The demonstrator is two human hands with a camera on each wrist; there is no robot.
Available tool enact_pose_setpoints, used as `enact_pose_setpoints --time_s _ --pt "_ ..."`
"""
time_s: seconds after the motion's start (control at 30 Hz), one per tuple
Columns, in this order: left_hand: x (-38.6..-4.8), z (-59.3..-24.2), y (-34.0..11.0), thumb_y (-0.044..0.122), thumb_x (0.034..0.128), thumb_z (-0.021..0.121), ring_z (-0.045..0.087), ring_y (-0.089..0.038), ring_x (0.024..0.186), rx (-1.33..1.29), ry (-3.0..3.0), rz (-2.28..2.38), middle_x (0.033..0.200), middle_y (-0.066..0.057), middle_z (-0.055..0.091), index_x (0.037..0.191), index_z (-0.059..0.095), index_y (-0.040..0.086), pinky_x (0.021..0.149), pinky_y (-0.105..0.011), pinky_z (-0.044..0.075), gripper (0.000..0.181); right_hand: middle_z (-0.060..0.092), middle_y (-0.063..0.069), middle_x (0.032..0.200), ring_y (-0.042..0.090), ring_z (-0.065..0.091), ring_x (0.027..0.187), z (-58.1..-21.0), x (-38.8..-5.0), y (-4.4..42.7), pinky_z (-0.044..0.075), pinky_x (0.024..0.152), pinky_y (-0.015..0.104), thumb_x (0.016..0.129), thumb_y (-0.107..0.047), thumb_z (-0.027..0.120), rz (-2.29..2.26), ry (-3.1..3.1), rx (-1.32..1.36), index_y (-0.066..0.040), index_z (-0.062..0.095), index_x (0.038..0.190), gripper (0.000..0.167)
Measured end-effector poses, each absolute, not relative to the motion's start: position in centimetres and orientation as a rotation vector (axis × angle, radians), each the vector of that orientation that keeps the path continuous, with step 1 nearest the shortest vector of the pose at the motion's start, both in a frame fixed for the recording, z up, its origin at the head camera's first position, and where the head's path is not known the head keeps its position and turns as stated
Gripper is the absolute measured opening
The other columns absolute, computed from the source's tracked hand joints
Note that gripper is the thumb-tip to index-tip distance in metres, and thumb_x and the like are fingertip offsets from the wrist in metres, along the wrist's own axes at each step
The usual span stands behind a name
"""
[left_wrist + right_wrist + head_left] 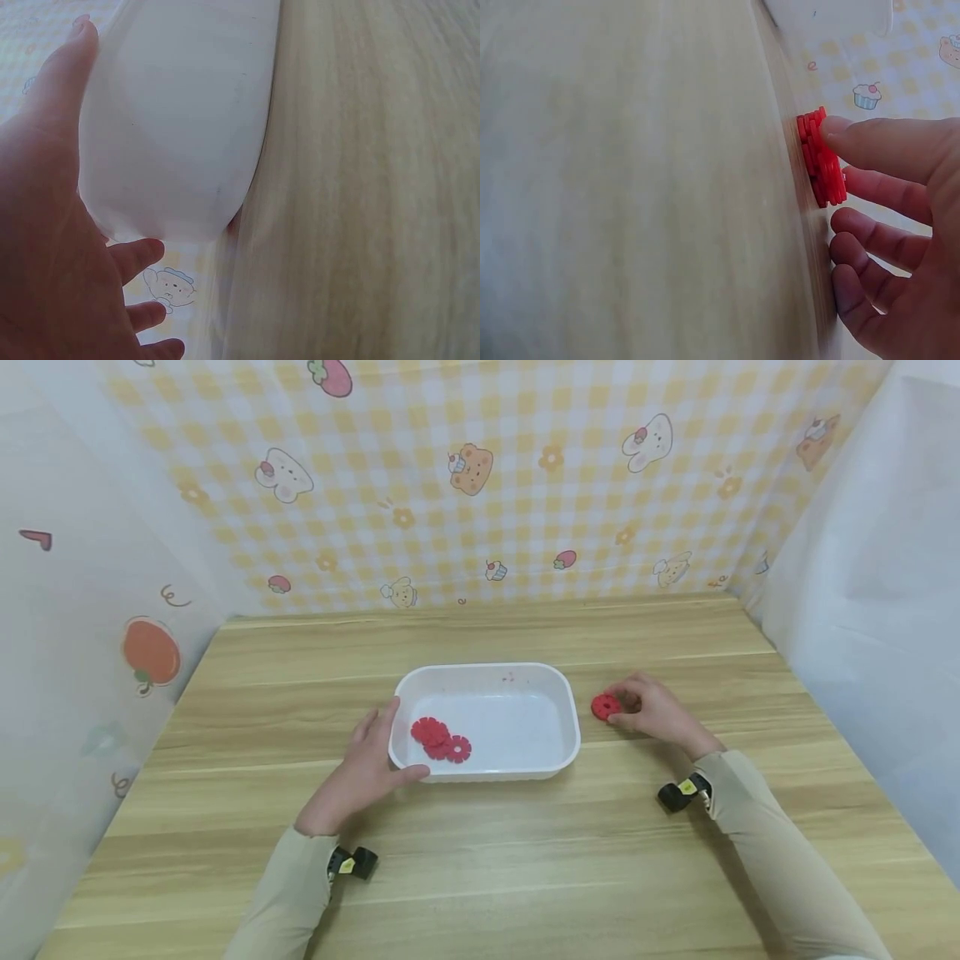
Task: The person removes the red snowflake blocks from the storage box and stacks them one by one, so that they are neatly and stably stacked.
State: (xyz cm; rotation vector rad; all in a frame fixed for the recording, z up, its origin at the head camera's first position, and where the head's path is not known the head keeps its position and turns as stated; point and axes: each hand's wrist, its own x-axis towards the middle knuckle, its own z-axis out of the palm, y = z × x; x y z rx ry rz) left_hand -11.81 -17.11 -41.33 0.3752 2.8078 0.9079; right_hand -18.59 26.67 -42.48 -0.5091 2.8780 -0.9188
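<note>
In the head view, a white plastic tray (517,760) stands mid-table with several red notched discs (430,732) lying overlapped in its left part. My left hand (367,768) rests against the tray's near left corner, thumb along the near rim and fingers beside the left end. The left wrist view shows the tray's outer wall (176,127) against that hand (45,225), its other fingers spread. To the right of the tray, my right hand (656,714) pinches a small stack of red notched discs (604,707) between thumb and fingers, low over the table.
The wood-grain table (480,860) is bounded at the back by a yellow checked cloth (510,527) with cartoon prints. White sheets hang on the left (75,610) and right (862,568). A black wrist camera (678,795) sits below the right hand.
</note>
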Motion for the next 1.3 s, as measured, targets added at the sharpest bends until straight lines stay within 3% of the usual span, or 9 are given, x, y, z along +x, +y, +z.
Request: enact_pose_setpoints --time_s 0.23,0.47,0.93,1.17,1.3 --pt "-11.7 -41.3 -17.1 0.047 0.0769 0.076 0.007 -0.047 0.140 0.368 2.804 0.912 0.154 -0.020 0.025 0.153 0.005 0.007 0.090 -0.069 0.042 0.111 0.059 0.014 0.099 0.024 0.055 0.086 -42.5 -18.6 26.7 0.046 0.075 0.033 0.083 -0.014 0.074 -0.967 2.870 -0.497 0.003 0.061 0.122 0.045" --pt "-11.8 -41.5 -17.2 0.047 0.0774 0.075 0.009 -0.048 0.140 0.382 2.812 0.911 0.153 -0.019 0.026 0.153 0.006 0.007 0.091 -0.068 0.043 0.110 0.062 0.019 0.108 0.032 0.060 0.096 -42.0 -18.7 27.0 0.050 0.079 0.037 0.090 -0.015 0.066 -1.039 2.838 -0.447 0.003 0.062 0.120 0.035" --pt "-11.8 -41.4 -17.2 0.047 0.0780 0.074 0.009 -0.048 0.139 0.382 2.811 0.919 0.153 -0.020 0.027 0.153 0.006 0.007 0.091 -0.069 0.042 0.109 0.068 0.016 0.095 0.027 0.061 0.090 -40.7 -19.0 26.5 0.050 0.081 0.041 0.088 -0.002 0.063 -0.982 2.896 -0.474 0.002 0.069 0.106 0.019" --pt "-11.9 -41.5 -17.2 0.044 0.0773 0.076 0.009 -0.048 0.140 0.406 2.815 0.932 0.154 -0.018 0.027 0.153 0.005 0.007 0.095 -0.070 0.038 0.110 0.070 0.017 0.102 0.029 0.064 0.095 -40.0 -19.3 25.9 0.051 0.084 0.045 0.092 -0.009 0.062 -0.955 2.906 -0.441 -0.001 0.071 0.103 0.016" --pt "-11.9 -41.5 -17.2 0.043 0.0772 0.077 0.010 -0.048 0.140 0.424 2.823 0.937 0.153 -0.019 0.028 0.153 0.006 0.006 0.096 -0.071 0.036 0.110 0.071 0.015 0.100 0.025 0.063 0.089 -39.5 -19.5 25.4 0.051 0.078 0.041 0.095 -0.016 0.060 -0.947 2.916 -0.464 -0.002 0.071 0.103 0.020"
